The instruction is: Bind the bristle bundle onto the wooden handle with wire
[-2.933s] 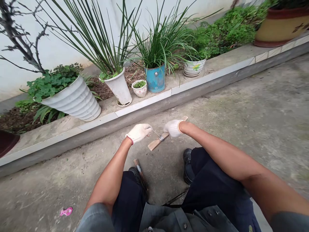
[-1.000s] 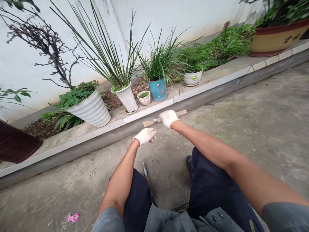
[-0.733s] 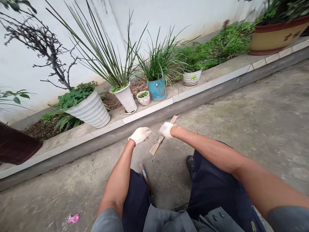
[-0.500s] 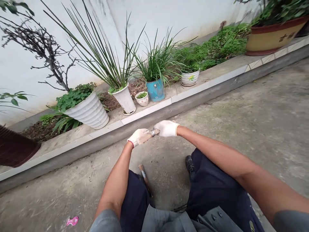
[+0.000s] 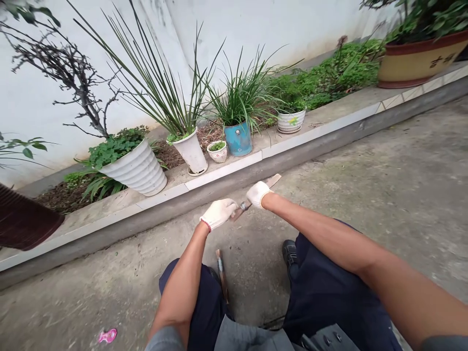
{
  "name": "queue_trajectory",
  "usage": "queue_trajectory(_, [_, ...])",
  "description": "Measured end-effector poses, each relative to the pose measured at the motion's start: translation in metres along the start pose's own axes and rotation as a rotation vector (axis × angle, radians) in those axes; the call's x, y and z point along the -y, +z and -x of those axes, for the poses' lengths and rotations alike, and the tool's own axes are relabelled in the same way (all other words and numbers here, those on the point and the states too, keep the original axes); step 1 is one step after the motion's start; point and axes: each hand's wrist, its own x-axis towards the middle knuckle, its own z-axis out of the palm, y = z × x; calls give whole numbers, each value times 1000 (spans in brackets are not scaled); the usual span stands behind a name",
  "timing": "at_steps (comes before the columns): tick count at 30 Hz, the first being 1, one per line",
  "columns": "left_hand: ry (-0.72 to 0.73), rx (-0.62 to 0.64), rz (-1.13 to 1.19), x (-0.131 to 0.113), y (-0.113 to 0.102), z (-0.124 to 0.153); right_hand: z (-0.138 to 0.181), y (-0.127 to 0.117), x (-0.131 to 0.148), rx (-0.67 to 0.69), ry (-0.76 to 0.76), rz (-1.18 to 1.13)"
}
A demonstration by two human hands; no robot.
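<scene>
My right hand [image 5: 258,194], in a white knit glove, is closed around a paintbrush [image 5: 273,181]. Its flat wooden handle sticks out past the glove to the upper right, and its metal band and bristle end point down to the left. My left hand [image 5: 219,213], gloved too, has its fingers curled at the bristle end, just beside the metal band; the fingertips are partly hidden. A second paintbrush [image 5: 221,277] lies on the concrete ground by my left shoe, bristles away from me.
A low tiled ledge [image 5: 223,171] runs across in front, carrying a white ribbed pot [image 5: 137,168], a tall white pot [image 5: 191,152], a small pot [image 5: 217,153], a blue pot [image 5: 238,141] and others. A pink object [image 5: 107,335] lies on the ground at lower left.
The paintbrush has been turned round: its handle was toward my left hand and now extends beyond my right. My left hand has shifted to the bristle end.
</scene>
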Motion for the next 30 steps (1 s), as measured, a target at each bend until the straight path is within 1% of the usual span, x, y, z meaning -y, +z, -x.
queue_trajectory(2, [-6, -76, -63, 7, -11, 3, 5, -2, 10, 29, -146, 36])
queue_trajectory(3, [-24, -97, -69, 11, -16, 4, 8, -4, 14, 23, -230, 54])
queue_trajectory(5, [-60, -117, -37, 18, -22, 6, 14, -11, 16, -42, -376, 65])
queue_trajectory(6, [-64, -121, -7, 21, -23, 7, 17, -15, 16, -96, -412, 48])
queue_trajectory(7, [-61, -121, 35, 23, -24, 8, 18, -21, 16, -156, -414, 14])
queue_trajectory(9, [-54, -113, 127, 24, -22, 7, 19, -31, 15, -262, -359, -75])
queue_trajectory(11, [-66, -104, 216, 23, -15, 4, 15, -38, 15, -324, -254, -172])
queue_trajectory(13, [-84, -114, 282, 20, -6, 1, 9, -40, 15, -333, -138, -263])
queue_trajectory(15, [-98, -90, 320, 18, 4, -1, 2, -37, 11, -330, -7, -318])
queue_trajectory(17, [-108, -20, 315, 17, 13, -2, -4, -31, 6, -356, 105, -288])
queue_trajectory(18, [-108, 21, 291, 17, 16, -3, -5, -28, 2, -359, 140, -231])
queue_trajectory(20, [-100, 81, 218, 18, 19, -2, -7, -20, -1, -320, 159, -87])
queue_trajectory(21, [-95, 87, 172, 19, 18, -2, -7, -16, -1, -279, 148, -26])
queue_trajectory(23, [-81, 52, 64, 22, 13, -2, -6, -7, 3, -184, 113, 41])
queue_trajectory(25, [-49, -15, -49, 26, 5, -2, -3, 1, 10, -120, 55, 52])
queue_trajectory(27, [-32, -63, -102, 30, -2, -2, 2, 7, 15, -68, -69, 67])
queue_trajectory(30, [-46, -81, -61, 34, -7, -1, 13, 8, 15, -5, -309, 58])
